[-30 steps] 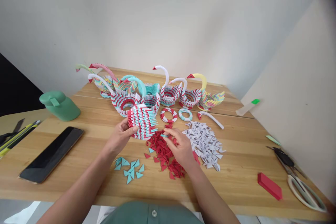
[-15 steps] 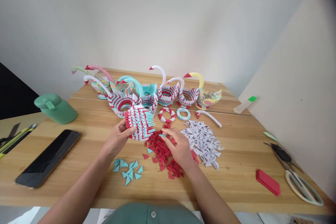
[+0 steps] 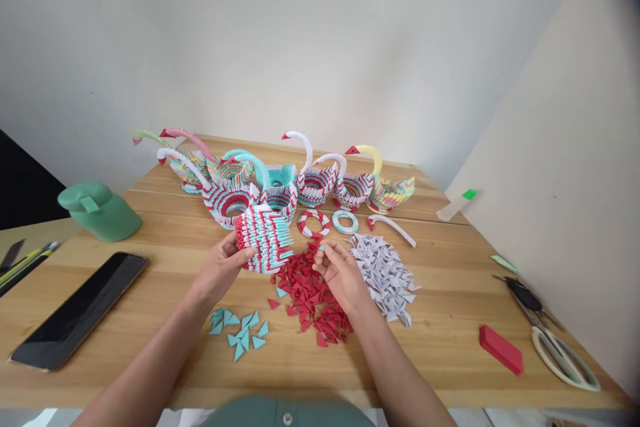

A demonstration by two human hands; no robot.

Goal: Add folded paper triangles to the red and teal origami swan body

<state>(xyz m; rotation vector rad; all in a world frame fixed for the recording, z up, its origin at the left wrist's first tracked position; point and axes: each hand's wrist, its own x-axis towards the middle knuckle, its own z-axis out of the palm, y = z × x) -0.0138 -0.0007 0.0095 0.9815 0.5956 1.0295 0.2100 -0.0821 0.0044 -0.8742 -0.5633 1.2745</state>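
Note:
My left hand point(image 3: 223, 267) is closed on the edge of a round origami body point(image 3: 264, 240) built from red, white and light-blue folded paper pieces, held tilted above the table with its points to the right. My right hand point(image 3: 343, 271) pinches a small light-blue folded paper piece point(image 3: 323, 247) between thumb and fingertips, apart from the body. Under the right hand lies a heap of red paper triangles point(image 3: 305, 290). To its right spreads a heap of pale grey-white triangles point(image 3: 385, 280). Several loose light-blue triangles point(image 3: 243, 333) lie nearer the table's front edge.
Several finished paper swans point(image 3: 317, 183) stand at the back. Before them lie a red-white ring point(image 3: 313, 223), a blue-white ring point(image 3: 345, 221) and a white neck point(image 3: 395, 228). A phone point(image 3: 80, 310) and green bottle point(image 3: 100, 212) are left; a red block point(image 3: 501, 349) and scissors point(image 3: 560, 357) right.
My right hand has drawn slightly away from the origami body and turned upward, still pinching the light-blue piece. My left hand keeps its hold. The view has shifted a little.

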